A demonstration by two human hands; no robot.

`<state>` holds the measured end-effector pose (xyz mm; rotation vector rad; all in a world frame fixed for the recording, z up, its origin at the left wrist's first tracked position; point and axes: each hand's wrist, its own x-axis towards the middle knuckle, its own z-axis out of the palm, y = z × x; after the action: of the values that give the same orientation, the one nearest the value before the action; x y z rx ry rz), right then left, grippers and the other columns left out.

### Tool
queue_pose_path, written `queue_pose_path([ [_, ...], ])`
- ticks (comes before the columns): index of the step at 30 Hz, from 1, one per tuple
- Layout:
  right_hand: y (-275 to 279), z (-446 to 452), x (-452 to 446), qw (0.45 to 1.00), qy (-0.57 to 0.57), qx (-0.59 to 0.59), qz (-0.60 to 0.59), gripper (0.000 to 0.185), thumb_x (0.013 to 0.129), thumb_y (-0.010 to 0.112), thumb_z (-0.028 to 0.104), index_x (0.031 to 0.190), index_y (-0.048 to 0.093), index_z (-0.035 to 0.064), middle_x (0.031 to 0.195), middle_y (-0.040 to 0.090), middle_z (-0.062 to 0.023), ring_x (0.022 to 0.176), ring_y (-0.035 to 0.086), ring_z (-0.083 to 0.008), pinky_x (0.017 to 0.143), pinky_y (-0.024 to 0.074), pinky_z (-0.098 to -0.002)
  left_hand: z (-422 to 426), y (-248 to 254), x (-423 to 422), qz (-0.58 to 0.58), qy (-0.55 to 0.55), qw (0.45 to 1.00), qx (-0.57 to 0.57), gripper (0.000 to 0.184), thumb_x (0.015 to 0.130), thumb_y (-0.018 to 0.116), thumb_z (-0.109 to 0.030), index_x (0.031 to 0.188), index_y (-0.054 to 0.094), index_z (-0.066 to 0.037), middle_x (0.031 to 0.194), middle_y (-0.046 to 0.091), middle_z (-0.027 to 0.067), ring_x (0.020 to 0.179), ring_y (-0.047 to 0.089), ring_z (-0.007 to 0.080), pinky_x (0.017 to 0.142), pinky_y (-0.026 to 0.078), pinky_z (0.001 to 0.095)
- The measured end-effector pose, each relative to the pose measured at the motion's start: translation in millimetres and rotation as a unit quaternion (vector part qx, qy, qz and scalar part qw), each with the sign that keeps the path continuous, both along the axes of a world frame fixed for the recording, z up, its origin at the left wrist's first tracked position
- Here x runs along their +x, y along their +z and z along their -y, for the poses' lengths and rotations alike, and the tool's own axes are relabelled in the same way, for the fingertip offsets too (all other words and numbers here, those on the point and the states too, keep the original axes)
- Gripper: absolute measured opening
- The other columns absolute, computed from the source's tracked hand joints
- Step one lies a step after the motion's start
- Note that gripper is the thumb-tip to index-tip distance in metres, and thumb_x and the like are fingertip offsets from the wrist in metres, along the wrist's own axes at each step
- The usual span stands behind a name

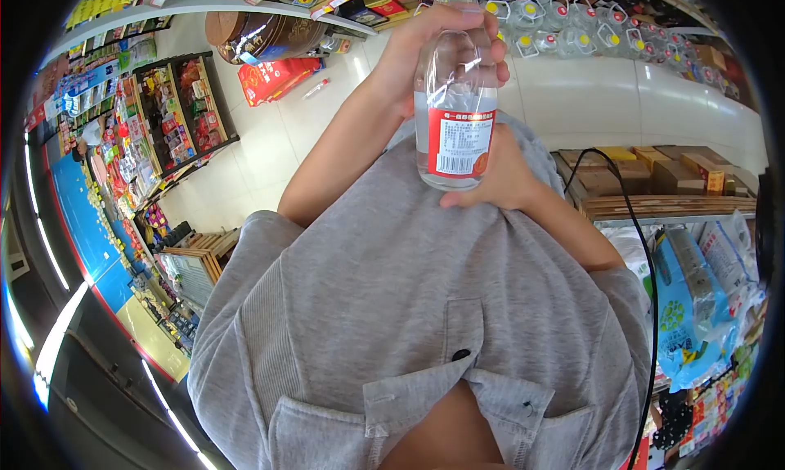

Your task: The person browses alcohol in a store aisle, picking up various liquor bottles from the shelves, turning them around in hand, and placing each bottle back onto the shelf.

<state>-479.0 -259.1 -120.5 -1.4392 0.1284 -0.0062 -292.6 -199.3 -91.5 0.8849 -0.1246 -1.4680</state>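
A clear bottle (437, 143) stands nearly upright in front of my grey shirt, with its top at the upper edge of the view. Its red and white label, with a barcode, faces me, and clear liquid shows inside. My left hand (409, 53) is closed round the bottle's neck and shoulder, its fingertips showing on the right side. Lower down, my right hand (509, 174) holds the bottle near its base from behind and the right. The right thumb lies by the bottom edge; the other fingers are mostly hidden behind the label.
Clear jugs with yellow and red caps (572, 40) line the floor ahead. A large brown jar (266, 35) and a red bag (274, 79) stand ahead left. Packed shelves (180, 106) run along the left. Cardboard boxes (679, 175) and a black cord (646, 249) are on the right.
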Motion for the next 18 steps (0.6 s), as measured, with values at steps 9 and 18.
queue_pose_path([
  [9, -2.0, 0.5, 3.2, 0.999, 0.002, -0.037, 0.0, 0.062, 0.057, 0.095, 0.041, 0.103, 0.072, 0.0064, 0.098, 0.075, -0.008, 0.092, 0.071, -0.0237, 0.088, 0.0535, -0.0353, 1.5, -2.9, 4.1, 0.006, -0.012, 1.0, -0.013, 0.033, 0.093, 0.055, -0.034, 0.104, 0.059, -0.003, 0.091, 0.065, 0.0125, 0.09, 0.066, 0.0292, 0.085, 0.055, 0.0407],
  [18, -4.3, -3.4, 10.0, 0.999, 0.005, -0.046, -0.006, 0.062, 0.057, 0.095, 0.041, 0.104, 0.072, 0.0069, 0.098, 0.075, -0.008, 0.092, 0.071, -0.0241, 0.088, 0.0532, -0.036, -4.3, -5.6, 10.2, -0.002, -0.004, 1.0, -0.027, 0.033, 0.093, 0.055, -0.033, 0.104, 0.059, -0.003, 0.091, 0.064, 0.012, 0.088, 0.066, 0.0292, 0.084, 0.054, 0.0401],
])
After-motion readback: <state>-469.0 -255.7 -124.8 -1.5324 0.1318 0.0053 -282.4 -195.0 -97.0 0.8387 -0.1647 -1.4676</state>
